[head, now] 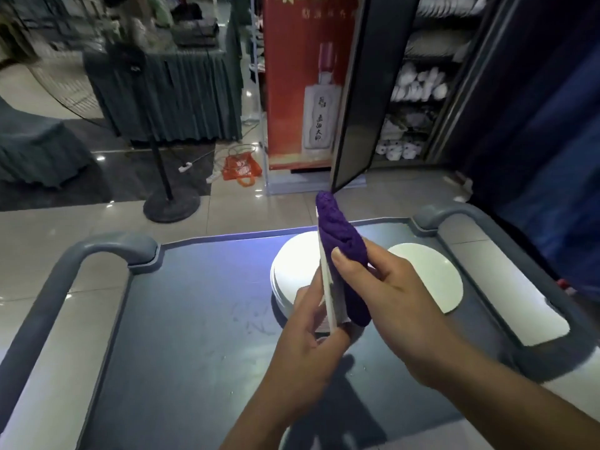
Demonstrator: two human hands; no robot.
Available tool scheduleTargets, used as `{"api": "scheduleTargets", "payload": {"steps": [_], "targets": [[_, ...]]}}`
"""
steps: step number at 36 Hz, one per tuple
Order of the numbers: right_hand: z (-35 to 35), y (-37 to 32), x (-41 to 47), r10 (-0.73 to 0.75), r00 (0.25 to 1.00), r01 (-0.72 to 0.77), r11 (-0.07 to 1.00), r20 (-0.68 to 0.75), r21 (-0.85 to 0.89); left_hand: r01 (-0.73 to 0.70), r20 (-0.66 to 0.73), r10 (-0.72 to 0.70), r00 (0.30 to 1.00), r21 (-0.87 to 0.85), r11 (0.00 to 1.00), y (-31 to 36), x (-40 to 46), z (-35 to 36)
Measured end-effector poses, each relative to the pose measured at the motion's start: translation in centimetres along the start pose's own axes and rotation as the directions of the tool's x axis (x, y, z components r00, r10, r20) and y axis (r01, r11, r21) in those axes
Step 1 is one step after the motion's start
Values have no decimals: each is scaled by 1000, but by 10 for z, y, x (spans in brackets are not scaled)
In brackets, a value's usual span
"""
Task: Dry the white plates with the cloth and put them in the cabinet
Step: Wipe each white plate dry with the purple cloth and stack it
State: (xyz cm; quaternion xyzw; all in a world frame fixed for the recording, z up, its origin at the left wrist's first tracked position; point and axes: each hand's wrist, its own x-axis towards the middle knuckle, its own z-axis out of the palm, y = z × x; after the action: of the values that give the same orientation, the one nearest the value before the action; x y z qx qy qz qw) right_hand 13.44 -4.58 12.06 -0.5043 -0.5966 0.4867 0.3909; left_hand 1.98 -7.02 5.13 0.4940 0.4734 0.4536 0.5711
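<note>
My left hand (308, 323) grips a white plate (325, 274) by its lower rim, holding it on edge above the cart so that I see it almost edge-on. My right hand (389, 297) holds a purple cloth (341, 241) pressed against the plate's right face, thumb on the cloth. Below them a stack of white plates (292, 271) sits on the grey cart top (194, 303). One more white plate (428, 274) lies flat to the stack's right. The cabinet (422, 79) stands open at the upper right, its shelves full of white dishes.
The cabinet's dark door (360, 102) swings out toward the cart. Grey cart handles (97, 251) rise at both far corners. A red banner (302, 79), a fan stand (168, 203), an orange bag (242, 168) and draped tables stand on the tiled floor beyond.
</note>
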Motion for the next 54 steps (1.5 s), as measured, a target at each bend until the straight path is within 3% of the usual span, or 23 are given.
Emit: {"api": "scheduleTargets", "payload": {"steps": [3, 6, 8, 11, 13, 17, 20, 25, 31, 34, 38, 44, 48, 49, 50, 51, 52, 53, 54], "targets": [[11, 0, -7, -33, 999, 33, 999, 10, -42, -28, 13, 29, 999, -62, 998, -3, 0, -9], [14, 6, -14, -63, 998, 63, 986, 5, -154, -65, 112, 81, 990, -142, 988, -5, -3, -17], [14, 11, -17, -65, 998, 64, 977, 5, -205, -20, 175, 73, 982, -290, 957, -8, -6, -19], [10, 14, -21, -80, 997, 82, 961, 16, -265, 133, 209, 7, 978, -646, 751, -9, -8, -19], [11, 16, -25, -84, 996, 90, 945, 32, -314, 196, 249, -6, 969, -749, 633, -9, -9, -20], [11, 17, -34, -83, 992, 117, 888, 95, -445, 279, 298, -60, 953, -781, 559, -9, -8, -26], [4, 19, -42, -55, 976, 164, 822, 212, -545, 349, 300, -177, 937, -791, 502, -6, -9, -32], [-11, 16, -49, -63, 931, 276, 766, 360, -580, 427, 352, -247, 903, -796, 428, -2, -8, -39], [-19, 6, -46, -76, 870, 422, 624, 486, -658, 459, 394, -245, 886, -824, 334, -2, -6, -38], [-25, 9, -44, -97, 831, 504, 547, 547, -668, 427, 339, -282, 897, -831, 358, 1, -7, -37], [-41, 9, -45, -133, 796, 574, 477, 590, -666, 514, 459, -252, 852, -824, 237, 1, -2, -42], [-77, 20, -61, -201, 786, 599, 480, 585, -640, 472, 415, -245, 876, -840, 267, -5, 6, -43], [-108, 71, -48, -299, 735, 677, 278, 609, -681, 407, 323, -289, 901, -861, 305, -13, 12, -43], [-117, 84, -55, -278, 758, 652, 319, 590, -688, 385, 295, -288, 911, -858, 340, -13, 13, -44], [-121, 91, -63, -232, 818, 568, 467, 526, -678, 363, 265, -288, 920, -853, 375, -12, 14, -46], [-116, 84, -74, -173, 913, 383, 673, 369, -632, 340, 237, -284, 929, -848, 406, -11, 16, -48], [-110, 71, -84, -87, 980, 166, 848, 177, -503, 312, 207, -271, 940, -842, 440, -10, 18, -51], [-108, 68, -92, 23, 999, -11, 962, 41, -271, 286, 184, -249, 951, -832, 475, -10, 21, -54], [-108, 72, -95, 117, 986, -123, 992, -122, -39, 267, 175, -221, 959, -820, 507, -10, 23, -57]]}}
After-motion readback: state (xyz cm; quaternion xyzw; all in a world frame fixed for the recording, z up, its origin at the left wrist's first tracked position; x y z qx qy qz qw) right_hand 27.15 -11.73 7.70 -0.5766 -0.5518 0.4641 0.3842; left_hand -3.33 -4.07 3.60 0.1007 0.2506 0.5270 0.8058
